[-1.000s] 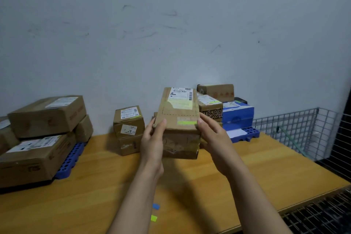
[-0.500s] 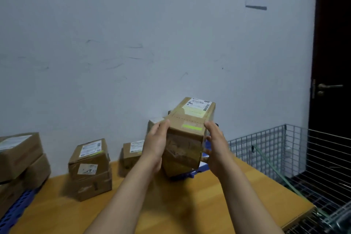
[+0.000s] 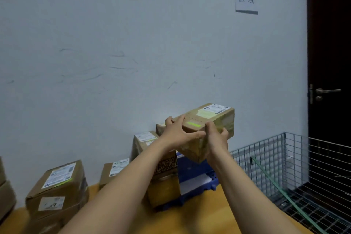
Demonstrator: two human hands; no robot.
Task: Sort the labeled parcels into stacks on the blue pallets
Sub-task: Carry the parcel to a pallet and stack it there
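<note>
Parcel (image 3: 209,119) was held up off the desk by both hands, tilted. The far end w/ the white shipping label (image 3: 216,109) sat higher, and the green sticker (image 3: 193,124) was on top b/w the two hands. L hand (image 3: 178,133) gripped the near-left top edge, fingers over the top, thumb across the near face. R hand (image 3: 216,138) gripped the near-right corner, fingers wrapped round the side.

Below the hands sat the blue pallet (image 3: 211,186) w/ a stack on it. A patterned box (image 3: 167,165) was under the L wrist and a labeled box (image 3: 144,138) just below-left of the L hand.

Step in hand, prob.: bringing this parcel to that pallet's stack, not yet set down. Next move would need: level the parcel, pick a flat top on the stack, lower it square w/ label up, then release.

Wire cage (image 3: 284,157) stood to the R of the R hand. Other parcels (image 3: 57,186) sat well to the L of the L hand on the desk (image 3: 190,220).
</note>
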